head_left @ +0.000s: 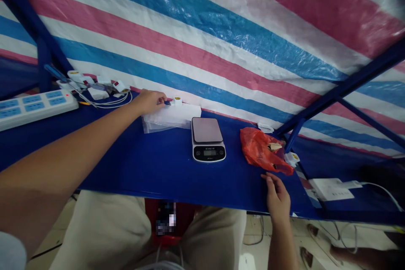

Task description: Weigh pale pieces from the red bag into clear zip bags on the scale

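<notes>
At the back of the blue table, my left hand is closed, its fingertips on a small dark-blue object whose kind I cannot make out. Just beyond those fingertips is a small white item with a yellow label. Under them lie white paper sheets and a clear plastic bag. A digital kitchen scale stands to the right, its pan bare. My right hand hangs loosely open at the front edge, nothing in it, just below a crumpled red plastic bag.
A white power strip and a heap of white plugs and cables occupy the left end. Blue metal bars frame both sides before a striped tarp. Another white socket block lies at right.
</notes>
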Available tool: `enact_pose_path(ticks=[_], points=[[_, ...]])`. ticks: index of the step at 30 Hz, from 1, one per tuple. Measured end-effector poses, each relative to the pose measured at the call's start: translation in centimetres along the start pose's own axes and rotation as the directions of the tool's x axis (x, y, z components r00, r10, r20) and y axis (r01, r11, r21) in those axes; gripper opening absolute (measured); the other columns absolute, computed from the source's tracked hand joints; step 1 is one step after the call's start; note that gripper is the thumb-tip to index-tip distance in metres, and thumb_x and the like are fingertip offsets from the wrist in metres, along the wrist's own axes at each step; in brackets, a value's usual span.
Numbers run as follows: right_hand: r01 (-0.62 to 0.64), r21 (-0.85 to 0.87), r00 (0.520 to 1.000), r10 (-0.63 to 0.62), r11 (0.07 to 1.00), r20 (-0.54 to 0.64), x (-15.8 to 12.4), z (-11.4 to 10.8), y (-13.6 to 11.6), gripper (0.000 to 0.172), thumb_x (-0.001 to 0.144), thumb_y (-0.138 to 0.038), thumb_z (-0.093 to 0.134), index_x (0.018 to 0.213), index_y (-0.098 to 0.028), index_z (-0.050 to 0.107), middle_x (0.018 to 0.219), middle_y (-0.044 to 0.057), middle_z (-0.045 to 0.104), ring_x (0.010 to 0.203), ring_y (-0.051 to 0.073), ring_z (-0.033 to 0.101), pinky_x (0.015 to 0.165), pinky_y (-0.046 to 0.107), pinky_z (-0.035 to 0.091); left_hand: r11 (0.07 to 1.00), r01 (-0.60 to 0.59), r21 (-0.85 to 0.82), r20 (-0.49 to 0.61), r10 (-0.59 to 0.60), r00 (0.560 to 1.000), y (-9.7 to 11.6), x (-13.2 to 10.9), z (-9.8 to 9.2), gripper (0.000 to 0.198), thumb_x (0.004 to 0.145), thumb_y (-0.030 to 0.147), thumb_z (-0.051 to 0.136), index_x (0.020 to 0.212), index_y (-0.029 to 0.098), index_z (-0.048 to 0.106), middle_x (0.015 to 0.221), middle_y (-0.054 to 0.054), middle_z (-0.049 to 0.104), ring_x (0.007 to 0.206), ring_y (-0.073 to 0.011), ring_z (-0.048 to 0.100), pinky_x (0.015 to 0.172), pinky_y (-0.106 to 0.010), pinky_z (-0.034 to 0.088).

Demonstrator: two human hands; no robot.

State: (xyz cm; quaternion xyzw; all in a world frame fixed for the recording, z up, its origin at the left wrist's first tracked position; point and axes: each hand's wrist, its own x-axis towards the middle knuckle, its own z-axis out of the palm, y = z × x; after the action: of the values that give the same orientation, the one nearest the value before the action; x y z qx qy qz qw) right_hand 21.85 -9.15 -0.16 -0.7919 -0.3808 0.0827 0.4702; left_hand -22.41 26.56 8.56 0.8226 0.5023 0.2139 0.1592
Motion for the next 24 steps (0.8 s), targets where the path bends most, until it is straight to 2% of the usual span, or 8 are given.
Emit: enact_pose_path(ticks=[4, 7, 11, 15, 18, 19, 22, 24], points=[[0.000, 0.003, 1.000, 0.000, 1.000, -0.002, 0.0, 0.0, 0.0, 0.050, 0.087, -0.061, 0.057, 0.108, -0.019, 0.071, 0.109, 0.013, 0.078, 0.110, 0.032, 0.065, 0.102, 0.046, 0.042, 0.997, -0.070, 0.020, -0.057, 0.071, 0.996, 1.2, 0.1, -1.1, 0.026, 0.087, 0.027, 0.060, 0.109, 0.015, 0.068, 0.105, -0.005, 0.070, 0.088, -0.0161, 0.060, 0.083, -0.028, 0.043], [0.003, 0.020, 1.000, -0.003, 1.000, -0.027, 0.0, -0.1, 0.0, 0.049, 0.088, -0.060, 0.055, 0.108, -0.018, 0.071, 0.107, 0.013, 0.078, 0.109, 0.032, 0.065, 0.104, 0.046, 0.042, 0.988, -0.151, 0.041, -0.145, 0.156, 0.977, 4.2, -0.6, -4.1, 0.029, 0.093, 0.029, 0.056, 0.115, 0.011, 0.065, 0.112, -0.003, 0.068, 0.092, -0.0128, 0.056, 0.092, -0.029, 0.043], [0.005, 0.068, 0.995, 0.002, 0.998, -0.102, -0.1, 0.0, 0.0, 0.046, 0.089, -0.058, 0.056, 0.107, -0.017, 0.070, 0.100, 0.013, 0.077, 0.108, 0.033, 0.066, 0.105, 0.050, 0.042, 0.964, -0.264, 0.038, -0.185, 0.266, 0.946, 11.0, -2.7, -9.1, 0.037, 0.093, 0.033, 0.062, 0.122, 0.010, 0.064, 0.112, 0.000, 0.066, 0.100, -0.0172, 0.058, 0.096, -0.033, 0.041], [-0.023, 0.259, 0.941, 0.108, 0.965, -0.320, -2.0, 0.3, -2.6, 0.036, 0.087, -0.051, 0.061, 0.099, -0.018, 0.069, 0.090, 0.011, 0.074, 0.096, 0.033, 0.069, 0.099, 0.054, 0.048, 0.804, -0.581, -0.128, -0.192, 0.555, 0.810, 18.7, -5.7, -10.7, 0.026, 0.086, 0.027, 0.072, 0.111, 0.020, 0.070, 0.101, 0.005, 0.069, 0.090, -0.0169, 0.066, 0.083, -0.032, 0.048], [0.130, 0.345, 0.897, 0.037, 0.930, -0.440, -5.0, -0.8, -6.9, 0.027, 0.090, -0.045, 0.060, 0.098, -0.021, 0.069, 0.094, 0.012, 0.073, 0.093, 0.034, 0.071, 0.098, 0.058, 0.049, 0.638, -0.576, -0.511, 0.018, 0.678, 0.735, 23.5, -7.7, -8.6, 0.025, 0.080, 0.017, 0.077, 0.102, 0.026, 0.070, 0.094, 0.006, 0.073, 0.085, -0.0111, 0.069, 0.079, -0.026, 0.052], [0.196, 0.359, 0.908, -0.032, 0.913, -0.417, -6.0, -1.6, -8.3, 0.028, 0.091, -0.045, 0.060, 0.104, -0.023, 0.070, 0.102, 0.013, 0.074, 0.099, 0.036, 0.071, 0.101, 0.060, 0.047, 0.577, -0.534, -0.618, 0.093, 0.728, 0.679, 24.9, -8.3, -7.3, 0.025, 0.078, 0.012, 0.077, 0.096, 0.028, 0.069, 0.092, 0.006, 0.072, 0.085, -0.0098, 0.069, 0.077, -0.025, 0.053], [0.228, 0.368, 0.973, -0.200, 0.902, -0.111, -7.8, -4.6, -11.1, 0.051, 0.085, -0.064, 0.063, 0.121, -0.029, 0.071, 0.116, 0.017, 0.074, 0.111, 0.041, 0.069, 0.100, 0.062, 0.049, 0.488, -0.347, -0.801, 0.259, 0.804, 0.535, 28.2, -9.8, -2.2, 0.039, 0.069, -0.002, 0.078, 0.066, 0.031, 0.057, 0.075, 0.006, 0.065, 0.075, -0.0094, 0.066, 0.074, -0.024, 0.053], [0.151, 0.271, 0.968, -0.198, 0.951, 0.156, -8.1, -6.4, -11.4, 0.059, 0.071, -0.071, 0.074, 0.113, -0.030, 0.076, 0.109, 0.017, 0.077, 0.103, 0.043, 0.072, 0.087, 0.057, 0.059, 0.453, -0.254, -0.855, 0.318, 0.843, 0.433, 29.7, -10.4, 1.5, 0.046, 0.066, -0.005, 0.080, 0.061, 0.029, 0.050, 0.069, 0.006, 0.060, 0.074, -0.0111, 0.065, 0.075, -0.025, 0.053]])
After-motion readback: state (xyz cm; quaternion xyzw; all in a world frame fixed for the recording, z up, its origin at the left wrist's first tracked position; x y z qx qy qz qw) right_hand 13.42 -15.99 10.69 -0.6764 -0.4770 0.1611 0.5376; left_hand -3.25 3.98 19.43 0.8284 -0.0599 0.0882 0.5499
